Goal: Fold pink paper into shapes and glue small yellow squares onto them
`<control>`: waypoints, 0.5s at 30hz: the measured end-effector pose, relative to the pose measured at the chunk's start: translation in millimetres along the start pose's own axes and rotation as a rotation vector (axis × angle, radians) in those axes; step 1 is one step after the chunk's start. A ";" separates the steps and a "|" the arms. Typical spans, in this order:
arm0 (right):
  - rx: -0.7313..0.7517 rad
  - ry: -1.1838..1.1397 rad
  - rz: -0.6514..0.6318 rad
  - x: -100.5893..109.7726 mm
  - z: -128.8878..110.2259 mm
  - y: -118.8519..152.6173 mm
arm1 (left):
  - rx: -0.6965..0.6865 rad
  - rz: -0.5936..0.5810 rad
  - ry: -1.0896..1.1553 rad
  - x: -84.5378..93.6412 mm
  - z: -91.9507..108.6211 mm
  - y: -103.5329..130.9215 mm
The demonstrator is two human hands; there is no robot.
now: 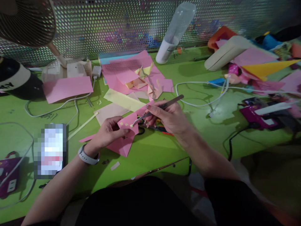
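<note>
My left hand point(111, 131) pinches a strip of pink paper point(134, 123) between thumb and fingers, a little above the table. Several small pale-yellow pieces point(126, 124) sit in a row on that strip. In my right hand point(168, 117) is a pair of dark metal tweezers point(172, 101), its back end pointing up to the right. The bent tips reach the rightmost yellow piece; whether they grip it I cannot tell. Under the hands lie a larger pink sheet point(123, 147) and scissors point(162, 129) with black and red handles, partly hidden by my right hand.
Pink sheets and scraps point(113, 73) pile up behind my hands, with a yellow strip point(123, 99) in front. A phone point(50, 150) lies left. A fan point(28, 22), a clear bottle point(177, 31), a white cable point(199, 102) and a purple device point(258, 116) stand or lie around.
</note>
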State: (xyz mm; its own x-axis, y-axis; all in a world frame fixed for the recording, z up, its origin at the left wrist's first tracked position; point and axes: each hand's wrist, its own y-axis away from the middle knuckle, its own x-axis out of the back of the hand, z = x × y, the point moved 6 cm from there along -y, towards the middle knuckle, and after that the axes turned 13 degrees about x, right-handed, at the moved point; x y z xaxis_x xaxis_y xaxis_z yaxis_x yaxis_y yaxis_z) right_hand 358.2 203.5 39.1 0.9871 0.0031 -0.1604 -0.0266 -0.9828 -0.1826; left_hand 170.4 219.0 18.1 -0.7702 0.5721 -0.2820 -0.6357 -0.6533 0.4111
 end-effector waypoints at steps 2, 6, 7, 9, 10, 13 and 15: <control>-0.003 0.001 -0.008 0.4 1.2 0.2 | -0.005 -0.009 -0.003 -0.1 0.1 -0.2; 0.009 -0.007 -0.025 -0.4 1.2 -0.1 | -0.011 -0.030 -0.026 1.0 -1.6 -0.3; 0.013 -0.011 -0.028 -0.7 0.8 -0.2 | -0.013 -0.029 -0.028 1.7 -2.1 -0.2; 0.013 -0.011 -0.028 -0.9 0.1 -0.2 | -0.013 -0.027 -0.027 2.5 -3.0 0.0; 0.010 -0.008 -0.027 -0.9 -0.1 -0.1 | -0.012 -0.030 -0.024 2.4 -3.3 0.2; -0.004 0.007 -0.027 -0.9 -0.5 0.2 | -0.002 -0.048 -0.017 1.0 -3.7 1.1; -0.008 0.013 -0.030 -1.3 -0.5 0.4 | -0.004 -0.041 -0.016 0.6 -3.1 1.8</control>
State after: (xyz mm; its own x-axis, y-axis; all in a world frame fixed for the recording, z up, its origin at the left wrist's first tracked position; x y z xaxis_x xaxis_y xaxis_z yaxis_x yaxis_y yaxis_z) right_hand 357.0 203.0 39.7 0.9893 0.0306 -0.1426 0.0046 -0.9838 -0.1790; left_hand 168.6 216.6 16.0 -0.7429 0.6059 -0.2845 -0.6666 -0.6312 0.3965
